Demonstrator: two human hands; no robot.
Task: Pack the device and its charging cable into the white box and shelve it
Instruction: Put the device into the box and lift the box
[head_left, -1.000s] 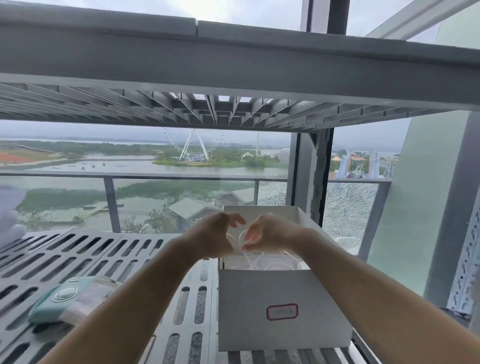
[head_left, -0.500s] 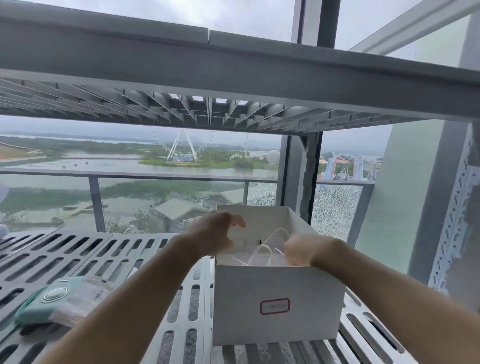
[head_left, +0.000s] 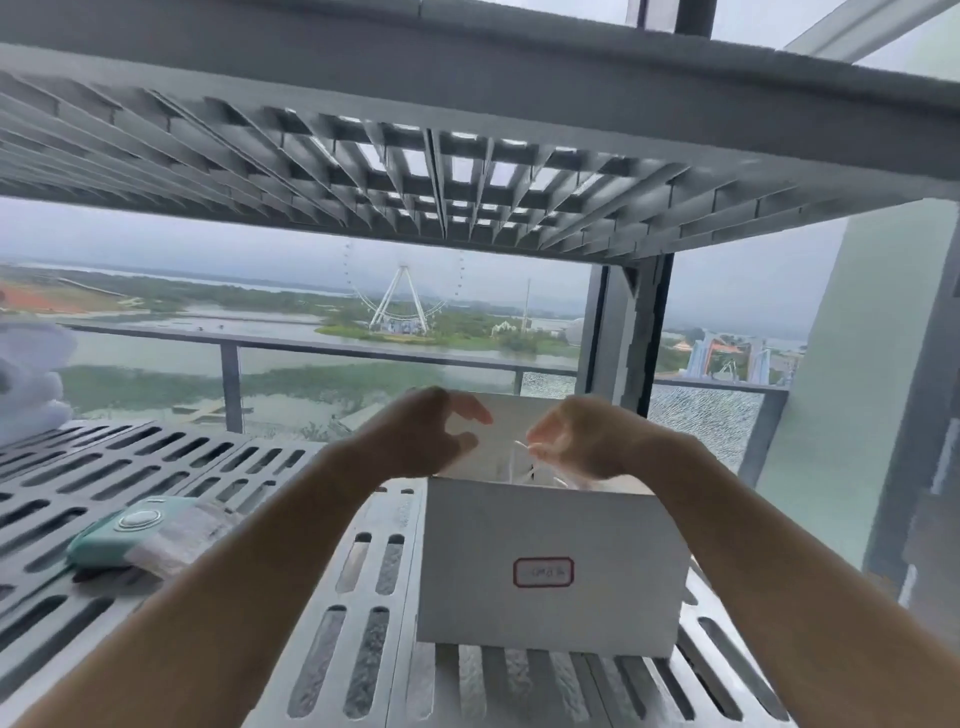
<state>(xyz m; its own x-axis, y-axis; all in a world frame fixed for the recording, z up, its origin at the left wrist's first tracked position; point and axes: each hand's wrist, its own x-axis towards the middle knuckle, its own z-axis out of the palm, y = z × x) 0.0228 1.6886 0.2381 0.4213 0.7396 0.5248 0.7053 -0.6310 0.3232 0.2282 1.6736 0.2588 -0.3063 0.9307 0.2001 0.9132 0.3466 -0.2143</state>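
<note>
The white box (head_left: 550, 566) stands open on the slotted grey shelf (head_left: 218, 478), its near wall carrying a small label with a red border (head_left: 543, 572). Inside the box, just past that near wall, thin pale loops of the charging cable (head_left: 522, 462) rise above the rim. The right hand (head_left: 582, 439) hangs over the box's opening, curled into a loose fist, and its fingertips (head_left: 540, 434) pinch a strand of the cable, so the cable runs from the hand straight down into the box. The left hand (head_left: 423, 434) hovers at the box's far left corner, spread and slack, thumb and fingers apart with nothing between them; it touches neither cable nor, as far as can be told, the box wall.

Well to the left of the box, the mint-green device (head_left: 124, 532) lies flat on the same shelf with its round dial upward, out of reach of both hands. A crumpled clear plastic wrapper (head_left: 182, 535) lies against the device's side nearer the box.

Far left of the box, at the shelf's edge, sits a blurred white fluffy thing (head_left: 28, 379). Above the box runs an upper shelf (head_left: 467, 171), and behind the box a window gives on to a balcony rail (head_left: 311, 345)
</note>
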